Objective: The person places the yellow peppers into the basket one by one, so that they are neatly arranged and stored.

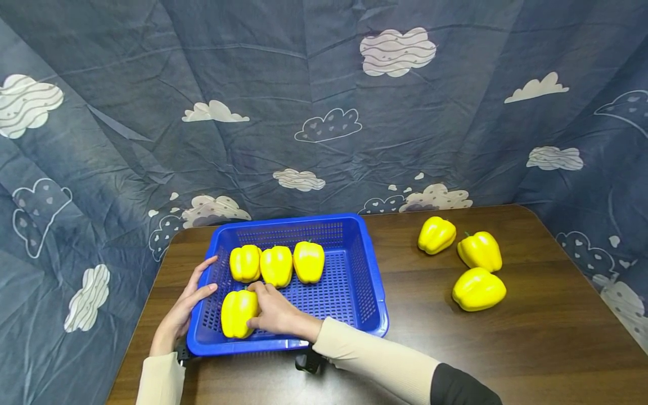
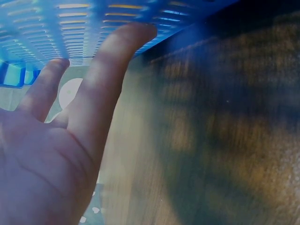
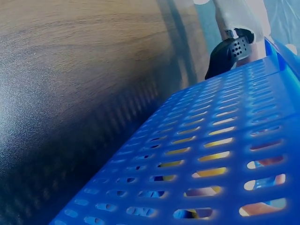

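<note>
A blue plastic basket (image 1: 377, 298) with slotted walls stands on the table. Inside, near its front left corner, my right hand (image 1: 275, 310) grips a yellow bell pepper (image 1: 237, 315), fingers and thumb on its right side. Behind that pepper, three more yellow bell peppers (image 1: 276, 266) stand in a row. At the basket's left side is my left hand (image 1: 178, 315), its fingers extended against the wall; the left wrist view shows its palm and two fingers (image 2: 101, 89) beside the slots. In the right wrist view the basket wall (image 3: 206, 140) mostly hides the right hand.
On the right part of the wooden table (image 1: 430, 349) lie three yellow bell peppers (image 1: 478, 289) close together. A dark cloud-patterned curtain (image 1: 273, 84) hangs behind the table and along both sides. A black wrist device (image 1: 307, 361) under the right wrist overlaps the basket's front edge.
</note>
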Available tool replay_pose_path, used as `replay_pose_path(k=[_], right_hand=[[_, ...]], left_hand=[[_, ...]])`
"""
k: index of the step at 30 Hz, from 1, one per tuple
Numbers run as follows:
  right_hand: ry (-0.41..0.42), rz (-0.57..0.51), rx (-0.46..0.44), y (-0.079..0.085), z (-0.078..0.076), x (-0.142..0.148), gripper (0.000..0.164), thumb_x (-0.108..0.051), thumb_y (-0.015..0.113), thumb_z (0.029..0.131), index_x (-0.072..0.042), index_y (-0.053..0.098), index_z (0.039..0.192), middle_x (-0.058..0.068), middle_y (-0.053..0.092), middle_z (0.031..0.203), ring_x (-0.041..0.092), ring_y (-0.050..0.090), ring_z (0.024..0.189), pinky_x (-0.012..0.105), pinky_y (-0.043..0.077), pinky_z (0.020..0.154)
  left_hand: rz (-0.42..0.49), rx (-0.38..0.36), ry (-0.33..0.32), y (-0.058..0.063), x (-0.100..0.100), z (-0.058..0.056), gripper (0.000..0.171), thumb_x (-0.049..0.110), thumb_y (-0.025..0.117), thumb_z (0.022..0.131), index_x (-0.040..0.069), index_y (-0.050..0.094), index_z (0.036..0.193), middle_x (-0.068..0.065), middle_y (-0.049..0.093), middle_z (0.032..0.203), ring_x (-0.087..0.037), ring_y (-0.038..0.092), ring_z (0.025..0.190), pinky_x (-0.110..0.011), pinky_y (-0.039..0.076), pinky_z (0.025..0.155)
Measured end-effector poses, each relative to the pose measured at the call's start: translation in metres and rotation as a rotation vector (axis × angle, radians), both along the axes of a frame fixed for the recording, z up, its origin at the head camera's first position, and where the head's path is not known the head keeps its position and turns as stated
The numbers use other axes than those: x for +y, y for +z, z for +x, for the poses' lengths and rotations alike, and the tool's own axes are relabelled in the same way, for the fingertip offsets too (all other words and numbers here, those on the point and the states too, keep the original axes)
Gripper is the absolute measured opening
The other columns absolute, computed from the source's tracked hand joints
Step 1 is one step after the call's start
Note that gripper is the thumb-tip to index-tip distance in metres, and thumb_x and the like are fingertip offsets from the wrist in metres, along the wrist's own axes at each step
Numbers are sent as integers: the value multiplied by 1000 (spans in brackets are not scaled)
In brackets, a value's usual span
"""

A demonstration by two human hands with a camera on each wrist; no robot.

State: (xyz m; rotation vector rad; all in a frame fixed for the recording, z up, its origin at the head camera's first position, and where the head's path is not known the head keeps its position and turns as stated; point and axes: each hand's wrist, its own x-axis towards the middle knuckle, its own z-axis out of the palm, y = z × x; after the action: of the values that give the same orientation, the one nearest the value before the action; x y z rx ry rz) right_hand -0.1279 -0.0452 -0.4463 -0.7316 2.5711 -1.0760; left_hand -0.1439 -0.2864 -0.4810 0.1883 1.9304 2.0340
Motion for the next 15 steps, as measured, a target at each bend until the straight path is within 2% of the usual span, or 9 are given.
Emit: replay_pose_path(k=[5, 10, 15], right_hand=[[0, -26, 13, 4, 0, 5, 57, -12, 78, 75, -7, 49, 124, 12, 55, 106, 13, 53, 86, 24, 45, 79], [10, -114, -40, 10, 1, 14, 57, -7, 76, 78, -6, 48, 129, 13, 52, 106, 2, 57, 70, 16, 45, 68], [24, -173, -61, 21, 2, 29, 59, -9, 75, 81, -4, 46, 133, 13, 51, 113, 6, 62, 77, 16, 47, 71]], left_hand=[[-6, -4, -2, 0, 0, 0, 57, 17, 41, 100, 32, 16, 149, -22, 5, 152, -40, 39, 121, -55, 47, 86], [12, 7, -4, 0, 0, 1, 57, 16, 40, 100, 32, 16, 150, -22, 7, 150, -32, 44, 118, -51, 48, 85], [23, 23, -19, 0, 0, 1, 57, 14, 38, 101, 31, 15, 150, -21, 6, 150, -25, 45, 117, -46, 48, 86]])
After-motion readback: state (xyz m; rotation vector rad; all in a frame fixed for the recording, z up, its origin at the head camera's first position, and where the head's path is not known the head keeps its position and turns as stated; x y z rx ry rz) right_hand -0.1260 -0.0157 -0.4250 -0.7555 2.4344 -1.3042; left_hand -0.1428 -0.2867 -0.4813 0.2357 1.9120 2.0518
